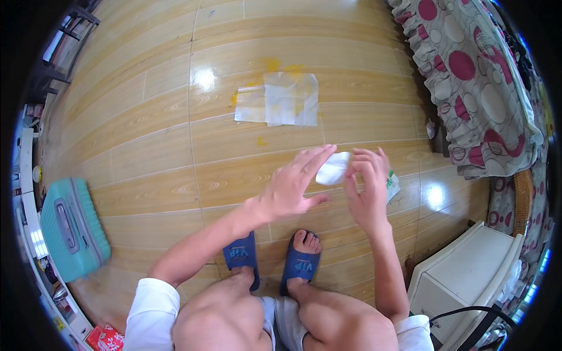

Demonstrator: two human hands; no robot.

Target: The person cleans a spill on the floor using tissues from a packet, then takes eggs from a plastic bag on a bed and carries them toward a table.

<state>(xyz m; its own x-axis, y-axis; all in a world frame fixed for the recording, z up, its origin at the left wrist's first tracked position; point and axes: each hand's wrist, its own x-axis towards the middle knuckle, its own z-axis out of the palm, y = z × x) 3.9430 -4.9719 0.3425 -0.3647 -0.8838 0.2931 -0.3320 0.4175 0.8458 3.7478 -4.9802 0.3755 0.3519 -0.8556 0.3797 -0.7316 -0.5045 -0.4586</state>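
A small folded white tissue (332, 169) is between my two hands above the wooden floor. My left hand (293, 181) has its fingers stretched out along the tissue's left side, thumb apart below. Curled fingers and thumb of my right hand (367, 184) meet at the tissue's right edge and appear to pinch it. Farther ahead, two white sheets of tissue (291, 99) lie flat and overlapping over a yellow spill (272, 63), with yellow soaking through. Partly hidden behind my right hand, a white and green packet (393, 187) lies on the floor.
A yellow smear (261, 141) marks the floor nearer me. My feet wear blue slippers (300, 266). A turquoise suitcase (73, 228) stands left; a white cabinet (451, 263) with a black cable (468, 309) stands right. A patterned ruffled cover (468, 76) hangs at upper right.
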